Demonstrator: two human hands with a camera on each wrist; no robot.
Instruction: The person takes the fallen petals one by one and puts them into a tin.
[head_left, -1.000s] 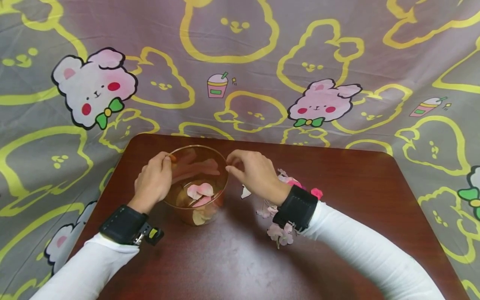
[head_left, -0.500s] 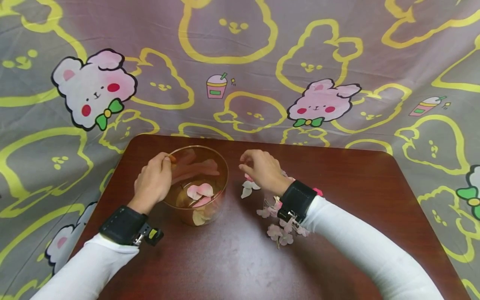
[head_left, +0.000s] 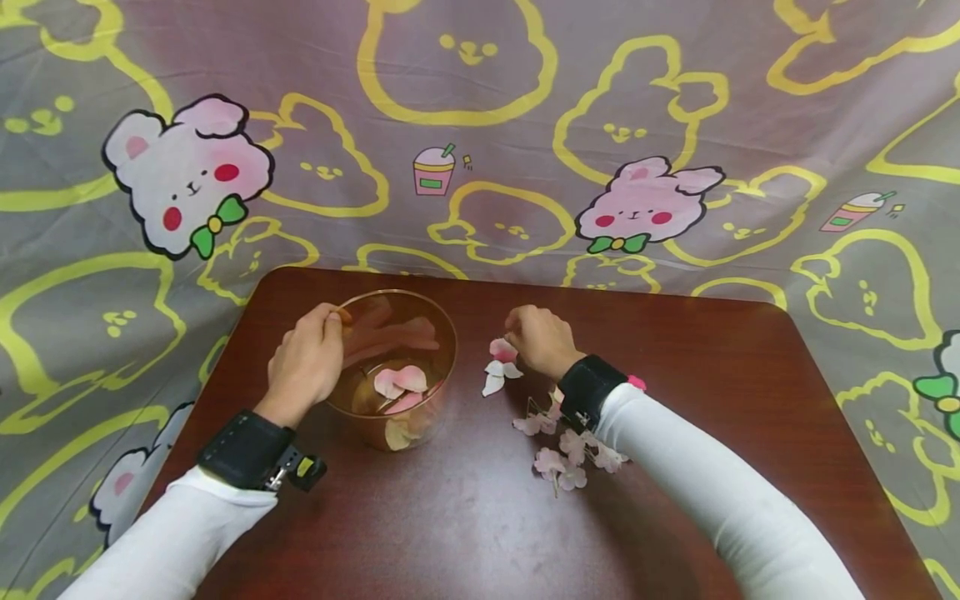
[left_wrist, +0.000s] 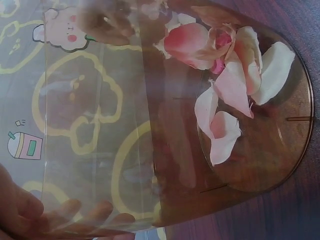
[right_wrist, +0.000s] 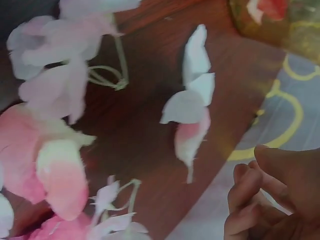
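My left hand (head_left: 306, 354) grips the left rim of a clear amber plastic bucket (head_left: 444, 325), which stands upright on the table. Its fingers (left_wrist: 100, 212) show through the wall in the left wrist view. Pink and cream flower petals (left_wrist: 232, 82) lie at the bottom of the bucket. To the right of it, my right hand (head_left: 542, 340) is over the table with loosely curled fingers; nothing shows between them in the right wrist view. Just left of that hand lie white petals (head_left: 495, 377) and a pink-tipped petal (head_left: 502, 350).
Artificial pale pink blossoms (head_left: 562, 467) on thin stems lie on the brown table (head_left: 450, 533) below my right wrist. A bright pink flower (head_left: 636, 382) peeks out behind the wrist strap. A patterned cloth (head_left: 495, 150) hangs behind the table.
My right hand has moved right, away from the bucket's rim, to beside the loose petals, uncovering the pink-tipped petal. The left hand and bucket have stayed in place.
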